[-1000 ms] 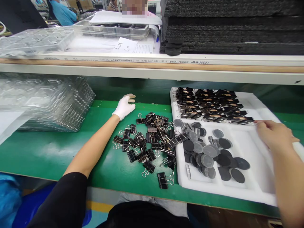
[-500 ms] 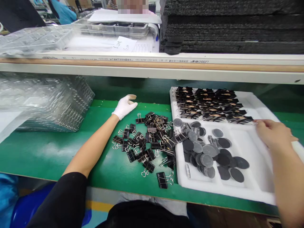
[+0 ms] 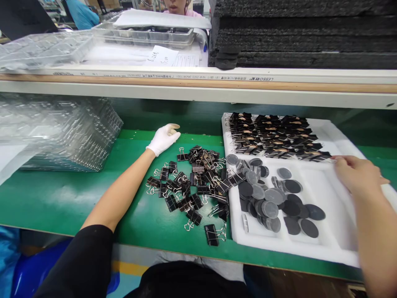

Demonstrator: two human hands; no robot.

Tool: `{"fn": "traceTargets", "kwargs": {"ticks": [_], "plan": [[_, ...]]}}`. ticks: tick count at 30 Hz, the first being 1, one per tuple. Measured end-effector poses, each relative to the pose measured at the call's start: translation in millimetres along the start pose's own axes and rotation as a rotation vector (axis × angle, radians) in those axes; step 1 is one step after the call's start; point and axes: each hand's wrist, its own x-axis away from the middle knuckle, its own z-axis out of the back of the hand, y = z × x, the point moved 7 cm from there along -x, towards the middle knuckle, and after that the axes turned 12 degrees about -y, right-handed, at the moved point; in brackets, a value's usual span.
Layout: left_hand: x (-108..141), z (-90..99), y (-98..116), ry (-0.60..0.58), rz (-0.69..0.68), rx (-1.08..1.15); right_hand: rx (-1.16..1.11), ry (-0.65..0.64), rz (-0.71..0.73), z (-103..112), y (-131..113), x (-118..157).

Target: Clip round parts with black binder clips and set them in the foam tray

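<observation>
My left hand (image 3: 163, 139), in a white glove, rests on the green table (image 3: 136, 227) behind a heap of black binder clips (image 3: 198, 169). Its fingers are apart and hold nothing. My bare right hand (image 3: 356, 171) is at the right side of a white foam tray (image 3: 279, 245), with thumb and fingers pinched at the end of the front row of clips. What they grip is too small to make out. Rows of binder clips (image 3: 273, 134) fill the tray's back part. Dark and grey discs (image 3: 269, 209) lie loose in its front part.
Stacked clear plastic trays (image 3: 71, 136) stand at the left. A shelf edge (image 3: 192, 96) crosses above the table, bearing papers (image 3: 163, 56), clear trays and black foam sheets (image 3: 304, 37). A person (image 3: 178, 6) is behind the shelf. A blue stool (image 3: 40, 265) is at the lower left.
My left hand's fingers have curled slightly. My right hand looks unmoved, and the clips and discs lie as before.
</observation>
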Motion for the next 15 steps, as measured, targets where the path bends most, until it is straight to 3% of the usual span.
{"fn": "traceTargets", "kwargs": {"ticks": [15], "plan": [[-6.9, -1.5, -16.0, 0.054, 0.007, 0.248, 0.000, -0.009, -0.002, -0.1, 2.1, -1.9]]}}
